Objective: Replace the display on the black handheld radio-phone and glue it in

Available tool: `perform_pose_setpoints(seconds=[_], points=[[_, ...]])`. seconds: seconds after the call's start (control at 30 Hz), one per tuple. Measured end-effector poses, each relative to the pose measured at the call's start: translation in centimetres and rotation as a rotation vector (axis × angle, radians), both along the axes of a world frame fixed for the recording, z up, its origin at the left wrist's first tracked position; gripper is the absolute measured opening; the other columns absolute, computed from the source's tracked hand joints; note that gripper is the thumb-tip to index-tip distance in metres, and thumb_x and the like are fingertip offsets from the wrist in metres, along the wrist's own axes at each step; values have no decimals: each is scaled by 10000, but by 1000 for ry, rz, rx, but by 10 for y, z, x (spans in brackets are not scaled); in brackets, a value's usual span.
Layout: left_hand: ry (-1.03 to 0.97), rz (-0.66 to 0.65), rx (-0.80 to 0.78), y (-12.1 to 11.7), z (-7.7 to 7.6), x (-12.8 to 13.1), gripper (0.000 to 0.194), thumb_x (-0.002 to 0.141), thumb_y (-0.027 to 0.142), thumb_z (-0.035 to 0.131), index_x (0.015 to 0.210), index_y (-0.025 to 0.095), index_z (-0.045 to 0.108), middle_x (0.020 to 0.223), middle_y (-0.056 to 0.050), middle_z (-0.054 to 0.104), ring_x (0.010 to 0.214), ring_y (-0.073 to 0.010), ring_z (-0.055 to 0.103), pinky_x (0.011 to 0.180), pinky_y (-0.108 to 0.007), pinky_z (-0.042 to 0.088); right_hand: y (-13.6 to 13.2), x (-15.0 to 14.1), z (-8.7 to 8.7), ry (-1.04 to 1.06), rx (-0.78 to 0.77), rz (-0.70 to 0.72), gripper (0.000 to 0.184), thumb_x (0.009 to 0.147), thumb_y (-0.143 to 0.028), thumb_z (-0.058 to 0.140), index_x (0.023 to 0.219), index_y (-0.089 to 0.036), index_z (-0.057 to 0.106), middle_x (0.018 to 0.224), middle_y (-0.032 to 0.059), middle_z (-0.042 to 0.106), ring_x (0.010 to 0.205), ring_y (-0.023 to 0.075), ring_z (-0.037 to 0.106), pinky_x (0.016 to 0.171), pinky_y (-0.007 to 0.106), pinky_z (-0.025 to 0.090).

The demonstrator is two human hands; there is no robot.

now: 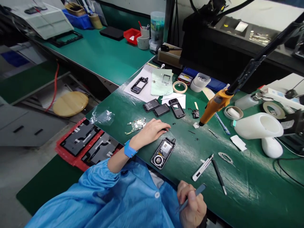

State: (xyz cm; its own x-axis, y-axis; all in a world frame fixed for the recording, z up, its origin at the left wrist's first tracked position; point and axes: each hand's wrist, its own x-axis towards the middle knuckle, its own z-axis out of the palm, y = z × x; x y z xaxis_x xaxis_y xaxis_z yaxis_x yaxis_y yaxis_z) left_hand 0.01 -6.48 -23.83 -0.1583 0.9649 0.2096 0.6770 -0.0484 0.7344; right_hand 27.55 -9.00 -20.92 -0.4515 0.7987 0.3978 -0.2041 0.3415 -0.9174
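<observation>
My left hand (152,130), with a blue wristband, is low over the bench, its thumb and fingertips close together; anything between them is too small to make out. Just below it lies an opened handheld phone (163,153) with a stub antenna, its inside facing up. Beside the left wrist is a bare circuit board (136,125). At the bench's front edge my right hand (192,204) is closed around grey tweezers (193,197). Right of the phone lie a utility knife (202,167) and a dark, thin tool with a light tip (219,177).
An orange electric screwdriver (215,104) hangs tip-down over the bench. Behind the left hand are two black batteries (156,107), a phone housing (177,108) and a front frame (139,85) on paper. Masking tape (180,87), a white cylinder (256,126) and a plastic bag (102,116) also lie around.
</observation>
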Motion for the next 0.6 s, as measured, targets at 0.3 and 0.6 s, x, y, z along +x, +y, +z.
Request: perform_pose_setpoints(seconds=[0.3,0.6], points=[[-273,174,203,-17,6,11,252,1038,192,696,1280,223,757,1084,-64,812,992,-215,788,946,-355,640,6,3,8,-113,49,-93,459,1217,-378,505,828,-186,657,617,-26,552,508,87,511,476,205,400],[-628,408,380,-69,13,45,189,983,229,866,1131,206,751,1034,-38,816,886,-149,820,861,-244,698,23,14,6,-350,3,-119,388,1194,-278,532,1527,-288,731,1185,102,810,804,128,746,639,216,646]])
